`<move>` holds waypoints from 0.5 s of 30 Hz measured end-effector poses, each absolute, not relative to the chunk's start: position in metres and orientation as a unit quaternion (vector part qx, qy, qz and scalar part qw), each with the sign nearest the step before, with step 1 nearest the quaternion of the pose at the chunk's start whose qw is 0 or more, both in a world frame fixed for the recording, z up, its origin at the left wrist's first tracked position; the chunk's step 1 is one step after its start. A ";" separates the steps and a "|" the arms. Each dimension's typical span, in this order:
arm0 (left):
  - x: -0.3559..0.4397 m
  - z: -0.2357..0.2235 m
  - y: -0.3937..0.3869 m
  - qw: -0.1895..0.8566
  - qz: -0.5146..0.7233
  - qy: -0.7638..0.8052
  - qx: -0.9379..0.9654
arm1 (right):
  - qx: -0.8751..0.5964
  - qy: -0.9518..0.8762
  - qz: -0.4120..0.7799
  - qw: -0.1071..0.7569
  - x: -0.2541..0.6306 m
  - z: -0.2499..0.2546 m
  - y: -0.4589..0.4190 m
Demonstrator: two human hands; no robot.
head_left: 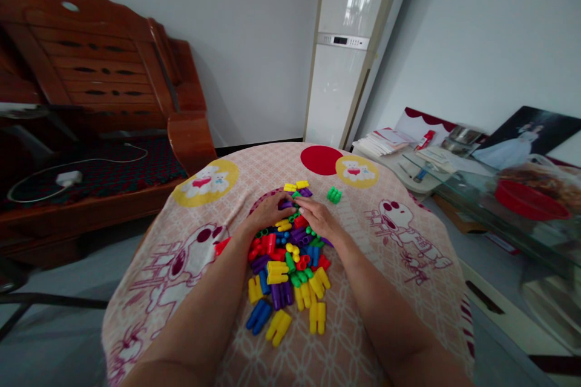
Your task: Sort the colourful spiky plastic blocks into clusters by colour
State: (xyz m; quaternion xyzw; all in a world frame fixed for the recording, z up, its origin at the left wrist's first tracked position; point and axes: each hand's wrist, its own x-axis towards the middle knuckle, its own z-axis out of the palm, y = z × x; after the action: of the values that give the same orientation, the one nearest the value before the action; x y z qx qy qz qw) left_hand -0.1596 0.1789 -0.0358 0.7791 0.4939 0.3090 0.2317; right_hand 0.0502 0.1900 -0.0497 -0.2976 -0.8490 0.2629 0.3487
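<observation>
A heap of bullet-shaped plastic building blocks in red, yellow, blue, green and purple lies on the cloth-covered table. My left hand is at the far side of the heap, its fingers curled round a purple block. Close beside it, my right hand has its fingers bent together at a small green block. The two hands' fingertips nearly meet, and they partly hide the blocks beneath. Just beyond them sit yellow blocks. One green block stands apart to the right.
The round table wears a pink patterned tablecloth. A wooden bench with a white charger stands at left. On the right, a glass shelf bears papers and a red bowl. A white cabinet air conditioner stands behind.
</observation>
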 end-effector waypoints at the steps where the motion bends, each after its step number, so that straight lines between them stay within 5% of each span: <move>1: -0.160 -0.036 0.179 0.234 0.312 0.493 0.778 | -0.303 -0.844 0.258 0.359 0.050 -0.049 0.190; 15: -0.159 -0.031 0.175 0.246 0.345 0.474 0.772 | -0.449 -0.788 0.135 0.399 0.057 -0.047 0.191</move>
State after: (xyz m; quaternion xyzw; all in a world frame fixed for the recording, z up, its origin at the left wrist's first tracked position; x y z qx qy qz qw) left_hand -0.1587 0.1746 -0.0311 0.7718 0.4741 0.3450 0.2463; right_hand 0.0567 0.1912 -0.0468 -0.4494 -0.7879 0.1353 0.3987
